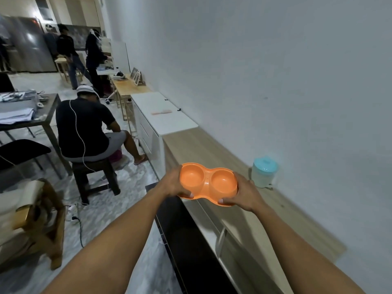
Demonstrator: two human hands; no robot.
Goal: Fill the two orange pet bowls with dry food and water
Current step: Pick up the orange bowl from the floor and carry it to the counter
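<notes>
Stretched from the bottom edge toward centre frame on two bare forearms. Clamped there on the orange double bowl (209,183): left grip (175,184) curled round its left end with the thumb on the near rim, right grip (247,194) curled round its right end, thumb likewise on the near rim. Held roughly level, both round wells facing up and showing plain orange plastic. Placed over the front edge of the light-wood table (212,149) that runs along the white wall on the right; cannot tell whether resting on it or just above.

Just right of the bowl, close to the wall: a pale jar with a blue lid (264,172), upright on the table, near the right grip but apart from it.

Farther up, butted against the table's far end: a white cabinet (169,126), with a thin pink object (161,112) lying flat on top.

Left of centre: a seated person (84,128) in a black shirt, back turned, on a dark stool (95,172). At the left edge, a grey desk (45,120) with stacked papers.

Upper left, far off and blurred: two standing people (65,49).
</notes>
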